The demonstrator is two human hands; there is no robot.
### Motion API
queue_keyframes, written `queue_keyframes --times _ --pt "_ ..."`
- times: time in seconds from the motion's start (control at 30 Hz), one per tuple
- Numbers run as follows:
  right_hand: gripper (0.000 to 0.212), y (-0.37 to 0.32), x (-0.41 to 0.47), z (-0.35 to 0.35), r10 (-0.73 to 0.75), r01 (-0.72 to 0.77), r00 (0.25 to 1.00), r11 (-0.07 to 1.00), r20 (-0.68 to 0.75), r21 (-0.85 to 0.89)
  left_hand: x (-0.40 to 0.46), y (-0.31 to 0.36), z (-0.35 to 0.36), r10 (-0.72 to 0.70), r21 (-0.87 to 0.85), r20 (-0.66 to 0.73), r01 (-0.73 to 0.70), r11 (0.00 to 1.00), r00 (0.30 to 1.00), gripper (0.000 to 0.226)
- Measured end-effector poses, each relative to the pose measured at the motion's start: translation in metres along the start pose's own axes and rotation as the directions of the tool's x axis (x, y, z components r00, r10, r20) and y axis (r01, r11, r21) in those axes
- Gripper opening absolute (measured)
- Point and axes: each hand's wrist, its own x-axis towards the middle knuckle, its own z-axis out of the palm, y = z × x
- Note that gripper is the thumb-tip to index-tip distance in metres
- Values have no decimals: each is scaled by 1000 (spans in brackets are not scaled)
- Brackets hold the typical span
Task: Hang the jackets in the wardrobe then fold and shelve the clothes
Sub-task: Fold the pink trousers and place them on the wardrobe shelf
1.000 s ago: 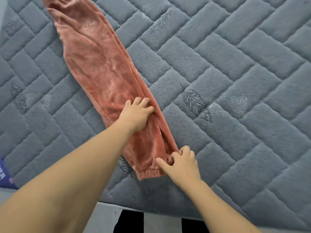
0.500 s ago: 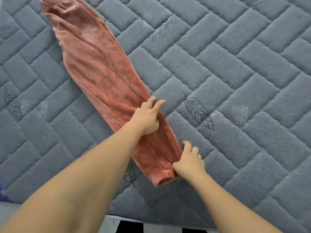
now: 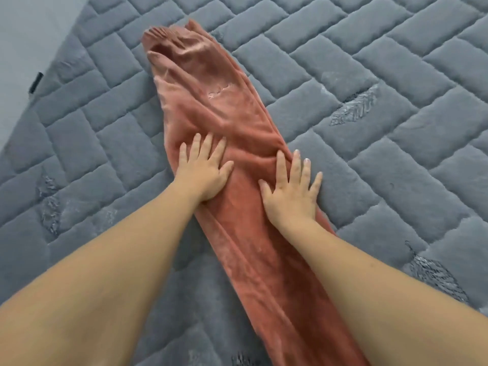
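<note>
A pair of rust-pink velvet trousers point(image 3: 211, 101) lies stretched out lengthwise on the grey quilted bed cover point(image 3: 369, 75), folded leg over leg, the gathered waistband at the far end. My left hand point(image 3: 203, 173) presses flat on the fabric's left side near the middle, fingers straight and spread. My right hand point(image 3: 290, 191) lies flat on the right side of the fabric, fingers spread, its outer fingers reaching over the edge onto the cover. The cuff end runs down under my right forearm and is hidden.
The bed cover has a herringbone quilt pattern with stitched leaf motifs point(image 3: 353, 107). A pale wall or floor strip point(image 3: 26, 35) shows at the far left beyond the bed's edge.
Both hands let go of the cuff end and moved up the trousers to lie flat on the middle. The view moved closer and forward along the garment.
</note>
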Motion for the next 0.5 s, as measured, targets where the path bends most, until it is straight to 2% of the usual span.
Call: queue_keyframes --times 0.17,0.3,0.37,0.43,0.5 --pt "92 -18 93 10 -43 44 996 999 -82 3 88 -28 1 -9 -27 -114 6 1000 993 78" --pt "92 -33 175 -4 -74 74 994 997 -74 -7 154 -42 -19 -16 -183 -199 -21 983 980 70" --pt "87 -36 210 -9 -120 114 988 991 -92 -63 183 -47 -30 -51 -237 -311 -25 971 949 64" --pt "82 -36 226 -5 -147 134 981 986 -126 -104 212 -49 -43 -158 -268 -435 40 963 886 59" --pt "77 -35 229 -1 -158 146 975 986 -158 -86 244 -51 -67 -240 -279 -474 114 953 847 60"
